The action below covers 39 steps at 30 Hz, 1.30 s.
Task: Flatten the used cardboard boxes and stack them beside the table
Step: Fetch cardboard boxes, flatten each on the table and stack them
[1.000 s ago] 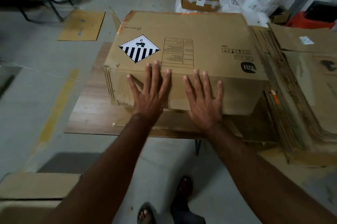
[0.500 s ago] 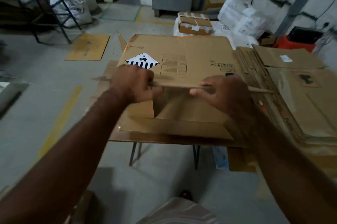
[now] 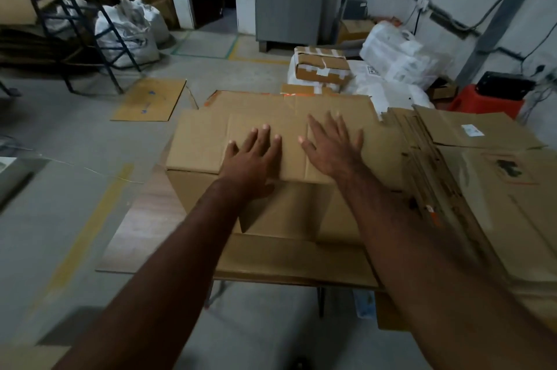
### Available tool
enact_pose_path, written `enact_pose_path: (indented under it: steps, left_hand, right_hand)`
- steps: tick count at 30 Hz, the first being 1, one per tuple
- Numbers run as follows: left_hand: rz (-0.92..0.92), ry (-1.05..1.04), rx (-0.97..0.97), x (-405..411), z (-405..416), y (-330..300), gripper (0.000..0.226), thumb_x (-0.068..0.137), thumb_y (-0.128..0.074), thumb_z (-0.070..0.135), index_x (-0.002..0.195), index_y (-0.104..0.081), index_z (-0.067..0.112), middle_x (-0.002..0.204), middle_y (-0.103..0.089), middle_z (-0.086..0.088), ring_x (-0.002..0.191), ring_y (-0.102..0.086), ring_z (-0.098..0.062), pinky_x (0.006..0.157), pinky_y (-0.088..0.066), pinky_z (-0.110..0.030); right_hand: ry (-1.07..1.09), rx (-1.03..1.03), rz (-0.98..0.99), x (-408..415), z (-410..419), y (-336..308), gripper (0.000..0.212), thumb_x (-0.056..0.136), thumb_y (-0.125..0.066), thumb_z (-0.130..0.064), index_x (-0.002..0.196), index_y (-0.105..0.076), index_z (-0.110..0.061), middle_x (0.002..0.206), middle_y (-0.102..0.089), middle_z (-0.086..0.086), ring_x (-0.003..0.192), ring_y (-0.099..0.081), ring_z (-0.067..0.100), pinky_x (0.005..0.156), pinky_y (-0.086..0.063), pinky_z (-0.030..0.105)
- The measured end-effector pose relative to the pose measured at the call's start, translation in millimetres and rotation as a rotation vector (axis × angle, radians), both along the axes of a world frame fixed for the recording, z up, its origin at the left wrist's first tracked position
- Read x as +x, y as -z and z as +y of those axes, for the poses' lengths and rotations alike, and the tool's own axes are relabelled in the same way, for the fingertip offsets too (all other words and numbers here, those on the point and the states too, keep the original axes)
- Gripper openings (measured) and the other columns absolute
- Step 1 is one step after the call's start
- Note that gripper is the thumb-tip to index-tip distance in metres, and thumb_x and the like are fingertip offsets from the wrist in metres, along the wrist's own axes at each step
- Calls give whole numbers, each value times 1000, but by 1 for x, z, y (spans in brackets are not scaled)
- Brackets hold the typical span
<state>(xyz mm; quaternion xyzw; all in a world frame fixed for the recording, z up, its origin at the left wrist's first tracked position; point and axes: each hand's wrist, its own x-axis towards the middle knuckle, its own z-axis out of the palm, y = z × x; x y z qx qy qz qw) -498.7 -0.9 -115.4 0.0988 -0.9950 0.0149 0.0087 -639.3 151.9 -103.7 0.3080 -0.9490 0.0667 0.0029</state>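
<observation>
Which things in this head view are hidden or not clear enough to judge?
- Cardboard box: whether it lies fully flat; the left hand, the right hand and both forearms cover its middle.
- Stack of flattened boxes: its right part is cut off by the frame edge.
- Table: its legs are mostly hidden under the top.
- White label: text too small.

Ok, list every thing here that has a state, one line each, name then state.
Cardboard box: on the table, partly collapsed, flaps open.
Left hand: flat, pressing the box.
Right hand: flat, fingers spread, pressing the box.
Flattened boxes: stacked to the right of the table.
Taped box: closed, behind the table.
Cardboard sheet: flat on the floor.
</observation>
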Motion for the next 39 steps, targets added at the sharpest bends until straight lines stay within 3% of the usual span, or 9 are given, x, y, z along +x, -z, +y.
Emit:
enact_pose_path:
  steps: [3,7,13,17,20,28,34,37,39]
  left_hand:
    - [-63,-25,63,-13,-6,14,87,97,-56,46,163,-2,26,171,1,-7,157,-5,-30,120,-19,-62]
    - [-80,-15,56,-23,-13,17,92,90,-66,47,161,-11,28,170,-7,-7,156,-12,-29,116,-27,-65]
    - [-77,-24,56,-23,-12,19,92,90,-66,47,162,-11,29,171,-6,-5,156,-12,-29,116,-26,-64]
    - [-80,-11,60,-26,-8,16,91,90,-66,49,161,-12,30,170,-7,-4,156,-13,-29,115,-28,-64]
    - [-74,-6,81,-27,-15,14,92,87,-69,47,160,-16,28,169,-12,-5,154,-16,-31,112,-29,-65]
    - [-34,4,81,-20,-15,19,88,84,-70,45,157,-24,27,167,-17,-7,153,-19,-32,110,-29,-69]
    - [-34,-20,83,-12,-17,17,91,87,-71,45,160,-19,28,169,-11,-6,155,-14,-31,113,-27,-68]
    - [-28,-26,93,-9,-12,15,92,89,-69,45,162,-15,28,170,-7,-6,155,-12,-31,115,-24,-67]
    - [-24,-25,95,-9,-9,14,93,89,-69,45,162,-13,29,171,-4,-5,156,-10,-31,117,-22,-66]
  right_hand:
    - [-42,40,-84,0,7,29,73,98,-24,-74,161,-18,-38,172,-11,-2,158,-6,22,123,-5,61]
    - [-183,72,-52,1,22,34,100,80,-39,-91,161,-20,-35,171,-13,-5,157,-11,19,123,-8,55]
    - [-83,-46,42,25,70,48,74,91,-59,-36,158,-28,-40,168,-24,-7,155,-18,20,122,-14,51]
    - [38,-121,-6,51,107,50,80,84,-47,-42,161,-28,-29,170,-20,1,157,-11,24,124,-12,52]
    - [91,-234,-75,79,143,52,85,88,-62,-33,163,-24,-21,171,-14,3,157,-11,23,123,-18,48]
    - [303,-451,18,105,240,75,47,93,-45,-16,134,-67,-14,156,-43,-7,135,-49,9,107,-46,35]
    - [267,-214,93,97,177,47,33,92,-66,-22,124,-70,-20,158,-44,8,148,-35,30,114,-32,56]
    - [132,-312,79,84,109,29,42,92,-64,-23,133,-64,-15,155,-47,11,144,-42,31,111,-40,55]
    - [52,-295,0,75,62,15,49,98,-56,-26,145,-54,-17,161,-39,7,148,-33,27,118,-32,48]
